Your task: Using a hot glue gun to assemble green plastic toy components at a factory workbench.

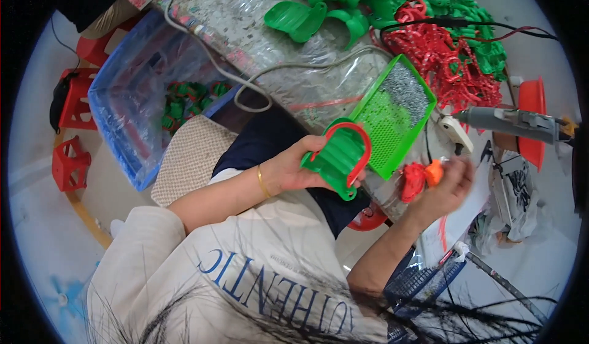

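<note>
My left hand (287, 171) is closed around the edge of a green, scoop-shaped plastic part (338, 158) with a curved red strip (365, 154) along its rim. This part is held above my lap, beside a bright green perforated tray (383, 141) with many small silver pieces, likely screws, at its far end. My right hand (451, 184) is at the right, next to a small orange object (434, 173) and a red object (413, 182). Its fingers are curled and blurred, and anything between them is too indistinct to make out.
Green plastic parts (297, 20) and a heap of red strips (451, 61) cover the table's far side. A grey power tool (512, 120) juts in from the right near a white power strip (456, 134). At left, a blue lined crate (132, 98) holds green-and-red pieces; a grey cable crosses the table.
</note>
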